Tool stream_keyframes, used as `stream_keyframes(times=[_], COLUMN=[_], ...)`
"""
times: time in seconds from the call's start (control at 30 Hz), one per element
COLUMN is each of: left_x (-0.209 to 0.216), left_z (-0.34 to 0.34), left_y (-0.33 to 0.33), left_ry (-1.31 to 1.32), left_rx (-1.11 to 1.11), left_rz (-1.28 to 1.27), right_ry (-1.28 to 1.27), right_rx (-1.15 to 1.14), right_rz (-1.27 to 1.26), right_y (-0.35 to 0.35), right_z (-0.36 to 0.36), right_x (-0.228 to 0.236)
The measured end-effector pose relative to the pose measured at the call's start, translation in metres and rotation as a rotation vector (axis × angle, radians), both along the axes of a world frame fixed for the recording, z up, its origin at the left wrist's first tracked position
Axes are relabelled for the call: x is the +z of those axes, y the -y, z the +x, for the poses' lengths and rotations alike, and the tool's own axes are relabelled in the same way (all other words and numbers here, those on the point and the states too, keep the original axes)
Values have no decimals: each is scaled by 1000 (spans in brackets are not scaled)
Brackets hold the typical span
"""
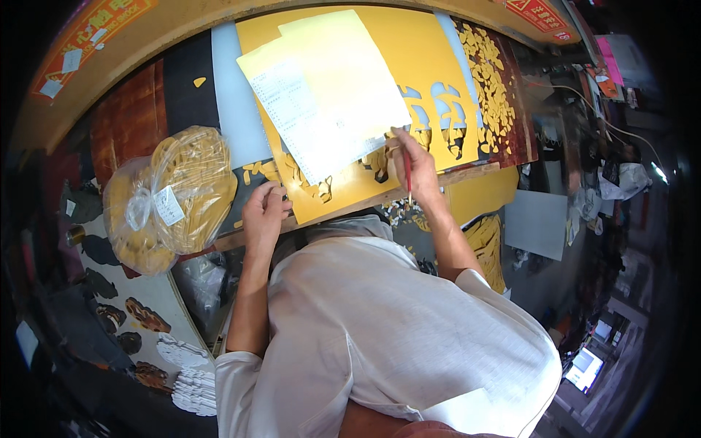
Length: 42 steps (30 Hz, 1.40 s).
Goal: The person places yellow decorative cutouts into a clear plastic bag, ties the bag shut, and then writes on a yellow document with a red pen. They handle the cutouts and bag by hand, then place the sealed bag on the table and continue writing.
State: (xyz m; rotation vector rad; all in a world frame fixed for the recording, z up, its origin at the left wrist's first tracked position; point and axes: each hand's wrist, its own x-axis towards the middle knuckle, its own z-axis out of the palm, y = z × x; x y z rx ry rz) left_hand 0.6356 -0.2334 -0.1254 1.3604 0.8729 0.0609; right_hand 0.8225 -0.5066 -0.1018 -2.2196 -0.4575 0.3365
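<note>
A yellow sheet (314, 209) with cut-out shapes along its near part lies across the worktable. On top of it rest pale yellow papers (343, 66), one printed with lines of text and a table. My right hand (413, 160) is closed around a slim red pen (407, 175), its fingertips at the papers' lower right edge. My left hand (264, 212) is beside the yellow sheet's near left edge, fingers curled together; whatever they may pinch is hidden. Left of it sits a clear plastic bag (191, 164) of yellow cut pieces, tied and bearing a white label.
Many small yellow offcuts (488, 80) lie at the table's right end. Pale blue boards (225, 95) show under the sheet. At lower left, a board (182, 306) carries dark and white cut pieces. Yellow material (484, 244) hangs or lies below the table's right side.
</note>
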Motion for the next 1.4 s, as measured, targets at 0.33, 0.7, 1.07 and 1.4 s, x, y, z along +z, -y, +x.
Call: stream_keyframes(times=[0.33, 0.7, 1.07, 1.4], left_x=[-1, 15, 10, 17], left_z=[113, 157, 97, 131], left_y=[34, 64, 44, 43], left_ry=[119, -117, -326, -261], left_rx=[113, -45, 29, -16], left_rz=[-213, -343, 541, 532], right_ry=[195, -38, 166, 182], right_rx=[-87, 148, 273, 237], right_rz=[-186, -91, -12, -82], right_y=[-11, -22, -31, -35], right_z=[123, 107, 113, 112], right_x=[-11, -11, -10, -14])
